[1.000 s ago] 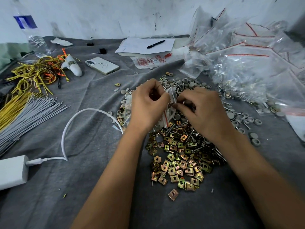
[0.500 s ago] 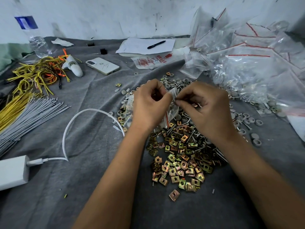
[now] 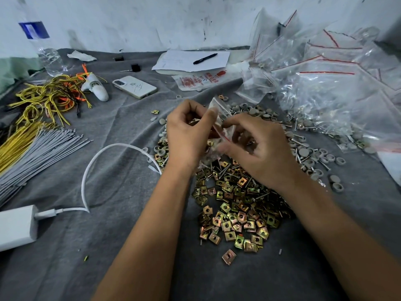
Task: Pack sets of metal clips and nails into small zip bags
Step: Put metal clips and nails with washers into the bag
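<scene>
A small zip bag (image 3: 220, 118) is held up between both hands, just above the heap of metal clips (image 3: 235, 210) on the grey-clothed surface (image 3: 108, 246) — left hand (image 3: 187, 132) pinching its top edge, right hand (image 3: 261, 146) pinching its lower side. Filled bags (image 3: 325, 83) are piled to the right.

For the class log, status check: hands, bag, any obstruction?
Left hand and right hand both pinch the small clear zip bag with red strip. Bag held above the pile of brass-coloured square metal clips. Nothing in the way.
</scene>
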{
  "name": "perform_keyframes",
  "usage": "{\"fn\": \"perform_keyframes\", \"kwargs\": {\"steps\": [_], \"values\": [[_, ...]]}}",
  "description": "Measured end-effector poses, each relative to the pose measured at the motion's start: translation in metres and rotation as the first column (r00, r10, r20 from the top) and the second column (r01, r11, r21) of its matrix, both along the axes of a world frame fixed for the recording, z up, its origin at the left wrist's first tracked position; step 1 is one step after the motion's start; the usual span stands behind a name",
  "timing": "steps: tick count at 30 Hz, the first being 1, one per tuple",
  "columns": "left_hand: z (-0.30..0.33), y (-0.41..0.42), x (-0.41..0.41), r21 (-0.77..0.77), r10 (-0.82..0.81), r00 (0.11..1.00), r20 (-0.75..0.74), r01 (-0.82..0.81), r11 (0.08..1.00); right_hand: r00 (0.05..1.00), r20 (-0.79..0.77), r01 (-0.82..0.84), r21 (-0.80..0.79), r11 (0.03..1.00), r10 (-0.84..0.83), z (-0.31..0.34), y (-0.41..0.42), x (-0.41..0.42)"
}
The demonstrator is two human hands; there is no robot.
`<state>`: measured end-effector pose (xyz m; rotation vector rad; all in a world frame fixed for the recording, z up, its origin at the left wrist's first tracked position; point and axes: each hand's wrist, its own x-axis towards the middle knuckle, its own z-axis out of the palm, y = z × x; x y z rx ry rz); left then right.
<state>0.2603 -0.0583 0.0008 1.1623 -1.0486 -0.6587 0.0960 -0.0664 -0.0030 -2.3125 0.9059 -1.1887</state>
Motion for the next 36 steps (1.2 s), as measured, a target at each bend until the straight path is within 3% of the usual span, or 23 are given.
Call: {"fn": "perform_keyframes", "kwargs": {"steps": [5,9,12,14,19,23,27,30,36], "values": [[0.004,0.003,-0.001,-0.032,-0.071,0.979,-0.193,0.066,0.997,0.987,0.123,0.089,0.085,0.992,-0.099,-0.004,-0.007,-0.005],[0.002,0.000,0.010,-0.063,0.111,0.994,-0.012,-0.111,0.992,0.901,0.433,-0.120,0.160,0.980,0.040,0.004,-0.008,-0.010],[0.002,0.001,0.006,0.087,-0.088,0.996,-0.019,0.089,0.992,0.831,0.556,-0.175,0.201,0.964,0.035,0.010,-0.009,-0.012],[-0.001,0.001,0.002,0.153,-0.196,0.979,0.064,0.184,0.971,0.814,0.580,-0.129,0.231,0.964,-0.029,0.009,-0.011,-0.014],[-0.005,0.002,0.003,0.070,-0.342,0.930,0.138,0.335,0.940,0.700,0.695,-0.036,0.262,0.964,-0.163,0.010,-0.018,-0.021],[-0.006,0.002,0.000,0.077,-0.273,0.961,0.042,0.269,0.960,0.694,0.673,-0.061,0.409,0.911,-0.256,0.008,-0.020,-0.021],[-0.006,-0.002,-0.005,0.079,-0.179,0.964,-0.194,0.198,0.977,0.895,0.407,-0.127,0.623,0.772,-0.181,0.000,-0.020,-0.020],[-0.007,-0.004,-0.005,0.101,-0.138,0.952,-0.274,0.171,0.980,0.964,0.253,-0.075,0.563,0.823,-0.086,-0.006,-0.019,-0.018],[-0.005,-0.003,0.002,0.116,-0.100,0.948,-0.301,0.141,0.983,0.955,0.297,-0.130,0.495,0.859,-0.027,-0.003,-0.016,-0.020]]}}
